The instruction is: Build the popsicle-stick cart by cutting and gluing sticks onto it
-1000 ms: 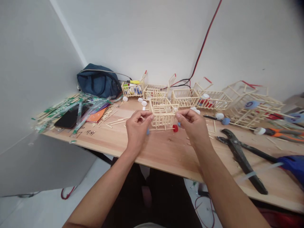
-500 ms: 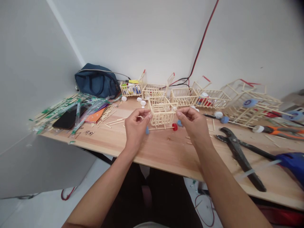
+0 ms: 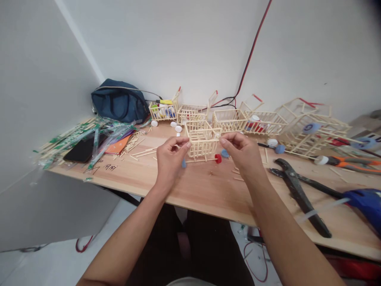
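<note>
A small cart built of thin wooden sticks [image 3: 203,147] stands on the wooden table in front of me, its basket made of crossed sticks. Its wheels are bottle caps, among them a red cap [image 3: 218,159] at the near right and a blue cap [image 3: 224,153] behind it. My left hand [image 3: 172,161] pinches the near left corner of the cart's upper rim between thumb and forefinger. At the opposite end of that rim, my right hand [image 3: 242,151] is closed in a pinch at the stick's tip. The fingertips hide the stick ends.
More stick carts [image 3: 229,120] line the wall. Large black pliers [image 3: 300,196], orange-handled pliers [image 3: 354,162] and a blue tool [image 3: 364,206] lie to the right. Leftward are a dark blue bag [image 3: 119,101], a phone [image 3: 81,150], packaged sticks [image 3: 64,141] and loose sticks [image 3: 132,145].
The whole view has shifted slightly. Both hands keep their pinch at the cart's near rim, and the cart stays where it stood.
</note>
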{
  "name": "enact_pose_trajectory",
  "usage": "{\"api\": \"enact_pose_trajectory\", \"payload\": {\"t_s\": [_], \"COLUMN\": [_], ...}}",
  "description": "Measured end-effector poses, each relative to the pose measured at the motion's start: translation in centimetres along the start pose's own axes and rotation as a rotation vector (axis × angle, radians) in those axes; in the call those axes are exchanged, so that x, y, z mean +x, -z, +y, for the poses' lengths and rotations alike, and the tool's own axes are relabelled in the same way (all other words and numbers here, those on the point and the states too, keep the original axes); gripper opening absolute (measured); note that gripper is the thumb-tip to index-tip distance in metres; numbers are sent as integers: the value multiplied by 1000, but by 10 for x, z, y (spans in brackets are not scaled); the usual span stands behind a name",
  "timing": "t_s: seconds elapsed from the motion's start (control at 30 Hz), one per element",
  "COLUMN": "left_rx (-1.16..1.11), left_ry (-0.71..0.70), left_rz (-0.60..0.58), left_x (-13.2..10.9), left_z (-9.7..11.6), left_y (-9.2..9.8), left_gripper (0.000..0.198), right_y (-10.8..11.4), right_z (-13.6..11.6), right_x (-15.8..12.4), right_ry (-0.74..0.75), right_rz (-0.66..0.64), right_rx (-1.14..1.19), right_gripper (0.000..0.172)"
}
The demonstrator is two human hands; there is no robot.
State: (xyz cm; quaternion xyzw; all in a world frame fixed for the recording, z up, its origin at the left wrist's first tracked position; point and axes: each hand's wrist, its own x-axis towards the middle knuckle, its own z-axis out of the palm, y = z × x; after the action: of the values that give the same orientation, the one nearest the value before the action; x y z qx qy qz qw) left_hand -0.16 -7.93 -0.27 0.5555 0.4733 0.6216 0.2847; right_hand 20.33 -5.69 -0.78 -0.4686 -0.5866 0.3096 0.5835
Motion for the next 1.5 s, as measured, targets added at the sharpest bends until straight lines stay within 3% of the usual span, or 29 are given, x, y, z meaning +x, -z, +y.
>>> {"api": "enact_pose_trajectory", "payload": {"t_s": [0.67,1.1,1.33,1.5], "left_rx": [-14,2,10,18], "left_ry": [10,33,-1,-12], "left_rz": [-4,-3,-11,-21], "left_x": [2,3,2,3], "left_z": [0,3,1,0], "left_y": [0,0,2,3], "left_gripper": [15,15,13,12], "right_y": [-1,-7,1,3], "right_z": [-3,-5,-1,1], "right_x": [2,-1,1,2], "right_ry": [14,-20,-81,-44], "right_rz": [-38,42,-5,-6], "right_rx": [-29,20,62,15], "right_gripper": [15,19,22,23]}}
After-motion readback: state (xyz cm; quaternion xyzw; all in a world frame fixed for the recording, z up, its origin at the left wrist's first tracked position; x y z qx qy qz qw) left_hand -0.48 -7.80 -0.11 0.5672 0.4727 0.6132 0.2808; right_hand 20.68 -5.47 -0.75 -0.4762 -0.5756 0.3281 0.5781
